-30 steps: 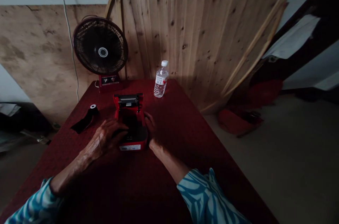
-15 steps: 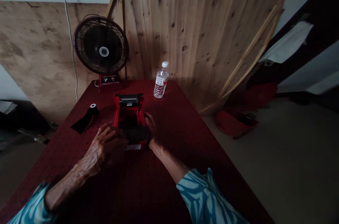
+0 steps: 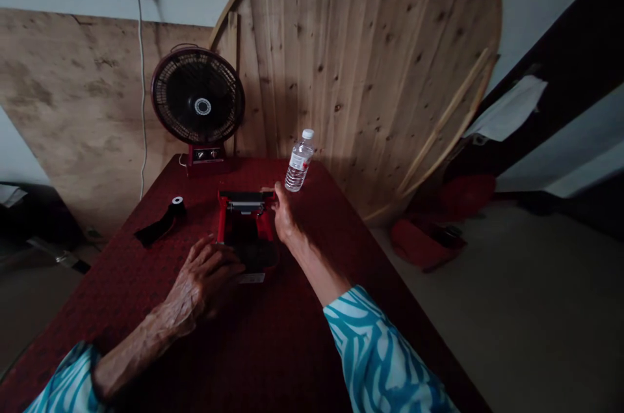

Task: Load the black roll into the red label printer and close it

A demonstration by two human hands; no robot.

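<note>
A small red machine (image 3: 222,226), which looks like a label or receipt printer, stands on the table with its lid (image 3: 244,196) raised at the back. Its dark inner compartment faces up, and a pale label shows on the near side. My left hand (image 3: 209,270) is bent over the near left corner, its fingers curled onto the body. My right hand (image 3: 285,214) pinches the right end of the raised lid between thumb and forefinger. Left of the machine lies a roll (image 3: 177,203) with a white core and a dark strip unwound from it.
A clear water bottle (image 3: 299,162) stands behind my right hand. At the back left is a dark red fan (image 3: 199,104), near a cord (image 3: 143,94) hanging from a wall socket. A large round wooden board (image 3: 365,75) leans on the wall. The red tabletop (image 3: 312,361) ends at the right.
My right hand has moved from the machine's right side up to the raised lid, which now tilts farther back. My left hand stays at the near left corner. The view has shifted slightly.
</note>
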